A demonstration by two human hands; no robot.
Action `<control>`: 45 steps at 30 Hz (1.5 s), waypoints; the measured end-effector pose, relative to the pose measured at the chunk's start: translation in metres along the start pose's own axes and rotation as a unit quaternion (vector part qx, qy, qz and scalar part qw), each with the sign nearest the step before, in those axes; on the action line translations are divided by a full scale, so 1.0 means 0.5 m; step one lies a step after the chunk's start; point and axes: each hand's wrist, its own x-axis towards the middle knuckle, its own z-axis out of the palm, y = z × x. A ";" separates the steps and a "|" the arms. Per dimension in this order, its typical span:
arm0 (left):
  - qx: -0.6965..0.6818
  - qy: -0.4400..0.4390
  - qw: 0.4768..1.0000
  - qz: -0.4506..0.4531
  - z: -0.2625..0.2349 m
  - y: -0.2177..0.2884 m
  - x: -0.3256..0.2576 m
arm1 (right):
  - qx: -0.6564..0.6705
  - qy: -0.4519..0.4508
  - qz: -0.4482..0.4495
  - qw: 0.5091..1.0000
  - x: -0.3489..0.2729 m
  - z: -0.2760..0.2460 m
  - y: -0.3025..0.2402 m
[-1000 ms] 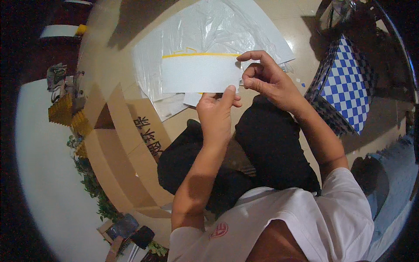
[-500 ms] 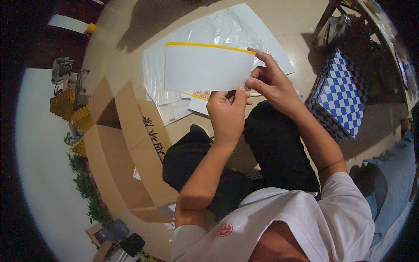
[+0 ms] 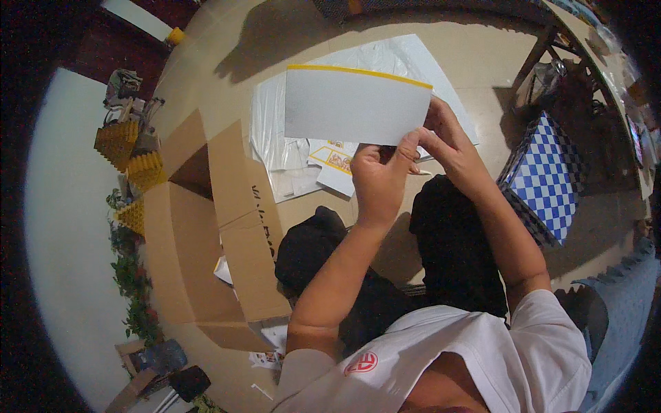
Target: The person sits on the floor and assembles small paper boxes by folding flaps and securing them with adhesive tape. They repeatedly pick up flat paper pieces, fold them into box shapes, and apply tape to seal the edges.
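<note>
A flat white card piece (image 3: 354,107) with a yellow strip along its far edge is held up in front of me, over the floor. My left hand (image 3: 382,175) pinches its near edge towards the right, thumb on top. My right hand (image 3: 451,148) grips the near right corner, with its other fingers behind the card and partly hidden. Both thumbs lie close together at that corner. Beneath the card, several printed white and yellow card pieces (image 3: 334,160) rest on a clear plastic sheet (image 3: 272,124) on the floor.
At my left stands an open cardboard box (image 3: 237,199) with a few white pieces inside. To the right is a blue-and-white checkered box-like thing (image 3: 547,175). Green plants (image 3: 131,275) and yellow stacked objects (image 3: 117,146) line the far left by a white surface.
The whole view has shifted, so the surroundings appear lower and further right. Both hands still hold the card, and my right index finger no longer shows along its right edge.
</note>
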 end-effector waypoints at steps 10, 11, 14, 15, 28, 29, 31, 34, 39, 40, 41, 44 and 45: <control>-0.500 -0.061 0.843 -0.190 -0.060 0.025 0.036 | 0.291 -0.001 0.151 0.945 0.034 0.037 -0.038; -0.525 -0.079 0.825 -0.192 -0.068 0.017 0.041 | 0.302 -0.001 0.154 0.941 0.035 0.041 -0.042; -0.537 -0.085 0.814 -0.204 -0.080 0.011 0.047 | 0.273 0.009 0.147 0.951 0.042 0.055 -0.053; -0.499 -0.054 0.839 -0.211 -0.079 0.016 0.043 | 0.223 0.020 0.132 0.966 0.045 0.058 -0.060; 0.445 0.026 0.853 0.270 -0.126 0.089 0.036 | -0.161 -0.121 -0.006 0.980 0.049 0.053 -0.071; 0.484 -0.006 0.833 0.268 -0.135 0.090 0.038 | -0.176 -0.129 -0.014 0.976 0.044 0.059 -0.069; 0.383 -0.067 0.905 0.176 -0.143 0.085 0.042 | -0.180 -0.123 -0.005 0.976 0.038 0.060 -0.058; 0.245 -0.121 0.961 0.045 -0.137 0.085 0.045 | -0.157 -0.128 0.019 0.979 0.037 0.051 -0.043; 0.200 -0.143 0.968 -0.047 -0.137 0.072 0.040 | -0.014 -0.101 0.049 0.994 0.029 0.043 -0.031; 0.177 -0.145 0.970 -0.077 -0.140 0.069 0.041 | -0.018 -0.106 0.049 0.993 0.029 0.043 -0.032; 0.168 -0.151 0.970 -0.091 -0.141 0.069 0.041 | -0.022 -0.111 0.048 0.992 0.030 0.041 -0.037; 0.121 -0.168 0.970 -0.126 -0.135 0.066 0.045 | -0.039 -0.107 0.036 0.993 0.033 0.029 -0.025; 0.096 -0.169 0.972 -0.134 -0.131 0.063 0.045 | -0.045 -0.103 0.029 0.993 0.034 0.024 -0.021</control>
